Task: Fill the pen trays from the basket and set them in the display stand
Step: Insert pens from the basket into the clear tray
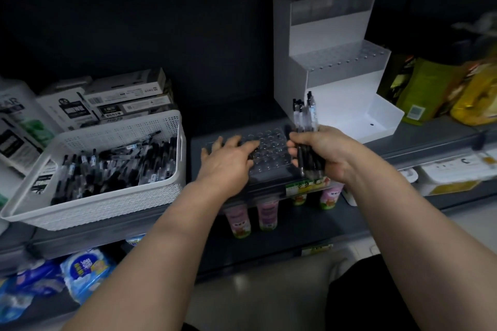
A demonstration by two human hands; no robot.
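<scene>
A clear pen tray (271, 148) with rows of round holes lies flat on the dark shelf between my hands. My left hand (228, 158) rests spread on the tray's left part, fingers apart. My right hand (320, 153) grips a bundle of black pens (305, 115) upright at the tray's right edge. A white perforated basket (113, 204) full of black pens (107, 166) stands to the left. The white stepped display stand (330, 43) rises behind the tray to the right; its lowest step is bare.
Stacked pen boxes (121, 99) sit behind the basket. Green and yellow packages (435, 88) stand right of the stand. Small bottles (266, 215) line the shelf below, and blue packs (86, 271) lie lower left. A white box (451, 174) sits lower right.
</scene>
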